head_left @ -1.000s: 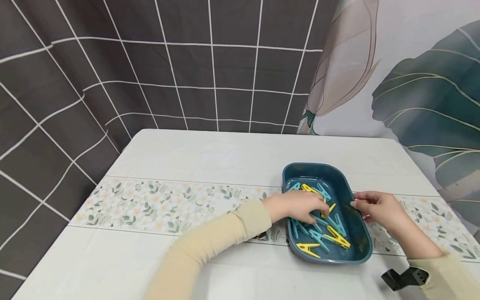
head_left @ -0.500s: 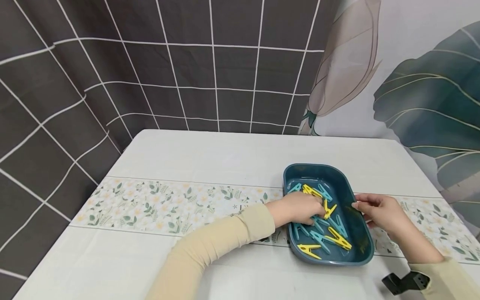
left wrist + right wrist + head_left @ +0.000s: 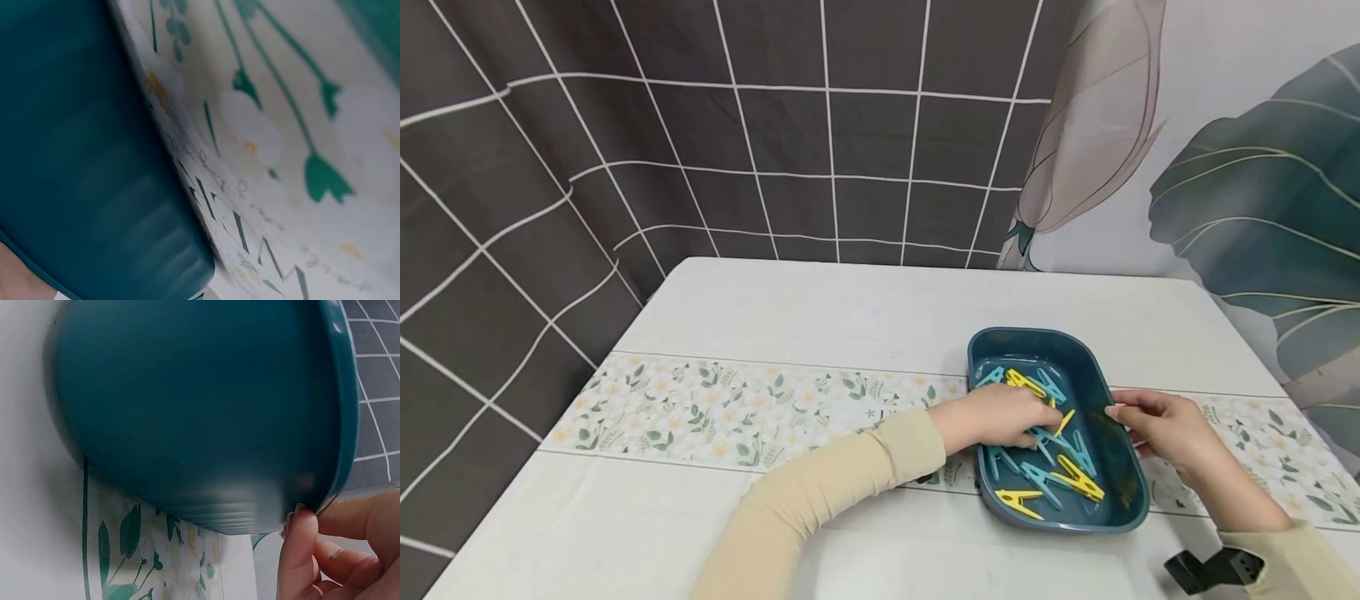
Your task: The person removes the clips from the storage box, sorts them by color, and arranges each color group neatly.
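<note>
In the head view a dark teal plastic basin [image 3: 1118,475] stands on the table's right half, holding several yellow and light-blue clothespins. My left hand [image 3: 1003,414] reaches over its left wall, down among them. A yellow clothespin [image 3: 1065,422] lies right at its fingertips, which are partly hidden, so whether they pinch anything is unclear. Another yellow clothespin [image 3: 1078,479] and a light-blue clothespin [image 3: 1042,483] lie nearer the front. My right hand [image 3: 1161,421] pinches the basin's right rim. Thumb and fingers of the right hand [image 3: 331,556] meet at that rim in the right wrist view.
A white tablecloth [image 3: 760,300] with a floral band covers the table. Behind it hangs a dark curtain [image 3: 775,125] with a white grid, and a leaf-patterned curtain [image 3: 1255,192] is at the right. A black wrist device [image 3: 1213,571] sits on my right sleeve.
The yellow clothespin by my left fingertips has shifted and turned slightly as that hand stirs among the clothespins. My right hand stays at the rim, and the basin has hardly moved.
</note>
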{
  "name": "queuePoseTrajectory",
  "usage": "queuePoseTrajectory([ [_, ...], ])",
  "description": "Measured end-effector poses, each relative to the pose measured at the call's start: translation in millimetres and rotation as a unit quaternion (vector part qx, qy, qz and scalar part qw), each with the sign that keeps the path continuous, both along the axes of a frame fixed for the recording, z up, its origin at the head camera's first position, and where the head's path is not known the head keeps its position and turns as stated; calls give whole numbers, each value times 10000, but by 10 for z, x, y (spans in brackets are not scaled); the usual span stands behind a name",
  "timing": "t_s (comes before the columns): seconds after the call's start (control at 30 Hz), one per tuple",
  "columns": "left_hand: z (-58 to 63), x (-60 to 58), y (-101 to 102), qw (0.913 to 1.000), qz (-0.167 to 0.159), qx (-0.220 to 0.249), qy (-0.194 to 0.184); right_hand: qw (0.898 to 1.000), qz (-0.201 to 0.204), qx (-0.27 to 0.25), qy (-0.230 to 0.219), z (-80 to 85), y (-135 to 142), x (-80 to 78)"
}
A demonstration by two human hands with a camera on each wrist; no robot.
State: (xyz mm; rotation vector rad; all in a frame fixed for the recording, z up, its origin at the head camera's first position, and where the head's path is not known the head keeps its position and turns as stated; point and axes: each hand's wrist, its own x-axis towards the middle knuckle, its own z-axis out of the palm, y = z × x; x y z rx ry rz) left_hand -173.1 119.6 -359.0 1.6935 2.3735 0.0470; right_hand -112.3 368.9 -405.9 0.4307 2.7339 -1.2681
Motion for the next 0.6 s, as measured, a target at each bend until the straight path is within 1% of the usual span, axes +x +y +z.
queuePoseTrajectory([
  [0.13,19,-13,-7,9995,-29,199,-239,9998,-70,-180,-99,85,-37,32],
  [0.2,27,-24,-18,9987,-45,339,-383,9995,-183,-210,-157,125,-72,43],
  [0.23,31,-30,-25,9980,-53,422,-462,9994,-160,-252,-176,153,-87,49],
  [0.27,34,-37,-33,9973,-58,501,-531,9991,-255,-290,-201,190,-122,58],
  [0.37,37,-54,-55,9944,-57,769,-720,9989,-227,-317,-278,321,-229,99],
  [0.47,28,-60,-75,9918,-55,993,-800,9987,-239,-300,-337,424,-326,135],
  [0.5,26,-60,-81,9910,-50,1052,-826,9988,-149,-290,-353,449,-343,146],
  [0.6,20,-60,-101,9885,-1,1207,-916,9982,-227,-332,-439,494,-387,157],
])
